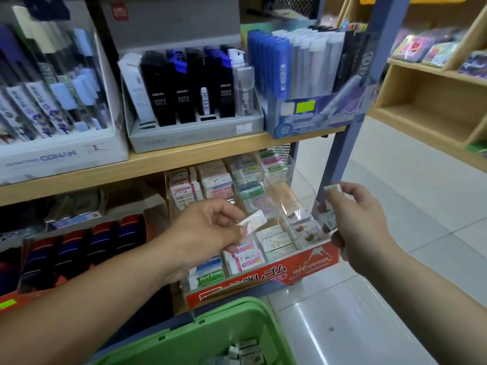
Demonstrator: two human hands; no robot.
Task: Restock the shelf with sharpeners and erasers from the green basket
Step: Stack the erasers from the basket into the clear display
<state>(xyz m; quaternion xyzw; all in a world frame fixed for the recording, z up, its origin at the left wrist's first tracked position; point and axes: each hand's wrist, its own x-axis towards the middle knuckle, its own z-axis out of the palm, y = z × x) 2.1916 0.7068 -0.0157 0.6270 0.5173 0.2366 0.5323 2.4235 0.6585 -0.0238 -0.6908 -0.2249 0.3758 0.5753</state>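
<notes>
Pale glossy floor tiles (pixel 411 180), wooden bookcase (pixel 427 98).

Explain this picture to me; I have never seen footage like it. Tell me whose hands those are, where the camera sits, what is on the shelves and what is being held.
There is no machine here. A person is restocking a shop shelf, and the single camera is worn on their head, looking forward and down, so you see their own arms. The left hand pinches a small wrapped eraser above the red Hard Eraser display box, which is filled with rows of erasers. The right hand grips a few white erasers near the box's right end. The green basket at the bottom edge holds more stock. Higher up, on the wooden shelf board, a grey tray holds black and blue lead cases.
</notes>
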